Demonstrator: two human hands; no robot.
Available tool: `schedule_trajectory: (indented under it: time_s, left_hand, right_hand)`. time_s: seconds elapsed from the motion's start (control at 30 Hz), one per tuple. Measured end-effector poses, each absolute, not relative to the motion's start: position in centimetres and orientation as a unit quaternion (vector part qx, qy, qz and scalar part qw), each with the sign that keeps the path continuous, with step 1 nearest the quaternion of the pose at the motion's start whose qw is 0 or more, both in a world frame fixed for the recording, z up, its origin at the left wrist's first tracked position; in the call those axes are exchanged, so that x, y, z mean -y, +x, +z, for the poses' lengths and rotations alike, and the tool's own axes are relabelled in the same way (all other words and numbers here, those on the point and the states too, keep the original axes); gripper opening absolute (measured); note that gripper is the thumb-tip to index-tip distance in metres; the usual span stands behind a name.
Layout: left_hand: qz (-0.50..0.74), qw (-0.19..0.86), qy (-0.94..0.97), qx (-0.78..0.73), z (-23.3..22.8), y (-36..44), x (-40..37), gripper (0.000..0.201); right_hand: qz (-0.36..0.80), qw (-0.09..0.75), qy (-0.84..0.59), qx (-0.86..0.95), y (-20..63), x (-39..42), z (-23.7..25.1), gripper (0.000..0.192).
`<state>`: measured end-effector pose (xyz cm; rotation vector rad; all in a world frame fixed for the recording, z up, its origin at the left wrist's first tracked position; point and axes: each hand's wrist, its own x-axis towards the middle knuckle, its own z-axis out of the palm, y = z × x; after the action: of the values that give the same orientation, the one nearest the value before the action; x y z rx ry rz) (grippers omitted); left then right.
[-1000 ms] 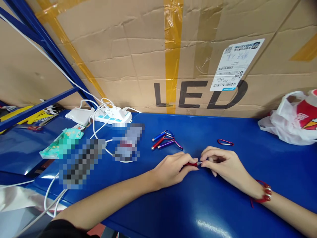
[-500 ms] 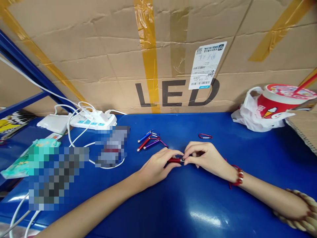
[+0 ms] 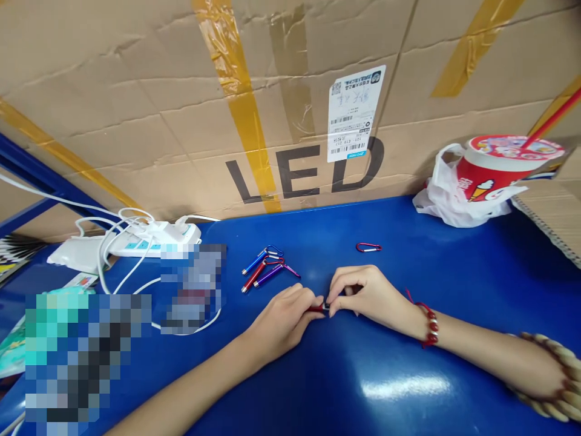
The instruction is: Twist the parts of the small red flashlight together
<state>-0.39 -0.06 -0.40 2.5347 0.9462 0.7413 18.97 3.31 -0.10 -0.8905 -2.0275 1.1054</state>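
Note:
Near the middle of the blue table, my left hand (image 3: 288,315) is closed round a red mini flashlight (image 3: 316,309), most of it hidden by the fingers. At the flashlight's dark and silver right end, my right hand (image 3: 363,297) is closed in a pinch; the fingertips cover what is there. Beyond my hands lie three similar flashlights with carabiner clips: a blue flashlight (image 3: 254,262), another red flashlight (image 3: 254,277) and a purple flashlight (image 3: 269,276). A loose red carabiner (image 3: 369,247) rests on the table behind my right hand.
A large cardboard box (image 3: 172,151) stands along the back of the blue table (image 3: 308,387). To the left are a white power strip (image 3: 149,245), cables and blurred-out items. A red and white cup (image 3: 494,172) in a plastic bag stands at the right.
The view has tilted and shifted slightly. My left fingers have curled in closer round the red flashlight, with the thumb and forefinger nearer together. My right hand keeps its pinch at the end.

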Motion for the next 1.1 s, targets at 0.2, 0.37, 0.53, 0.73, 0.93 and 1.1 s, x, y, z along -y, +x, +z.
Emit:
schedule_trajectory:
  time_s: [0.2,0.37,0.53,0.73,0.93,1.1]
  left_hand:
    - [0.278,0.104,0.895,-0.334,-0.57,-0.50,-0.04,0.025]
    - [0.300,0.078,0.889,-0.337,-0.86,-0.52,-0.05,0.019]
    - [0.320,0.076,0.884,-0.333,-0.85,-0.42,-0.16,0.018]
    - [0.320,0.104,0.866,-0.370,-0.64,-0.20,0.07,0.020]
    - [0.317,0.101,0.866,-0.373,-0.47,-0.20,0.18,0.017]
    - [0.313,0.100,0.865,-0.378,-0.47,-0.32,0.27,0.014]
  right_hand:
    - [0.397,0.340,-0.370,0.768,18.64,-3.08,-0.49,0.025]
    - [0.433,0.309,-0.416,0.738,18.45,-3.01,-0.46,0.015]
    - [0.471,0.297,-0.440,0.704,18.34,-3.03,0.04,0.012]
    - [0.498,0.285,-0.442,0.690,18.38,-3.46,-0.04,0.023]
    - [0.508,0.280,-0.428,0.693,18.36,-3.74,-0.38,0.030]
    - [0.499,0.281,-0.430,0.698,18.38,-3.66,-0.33,0.032]
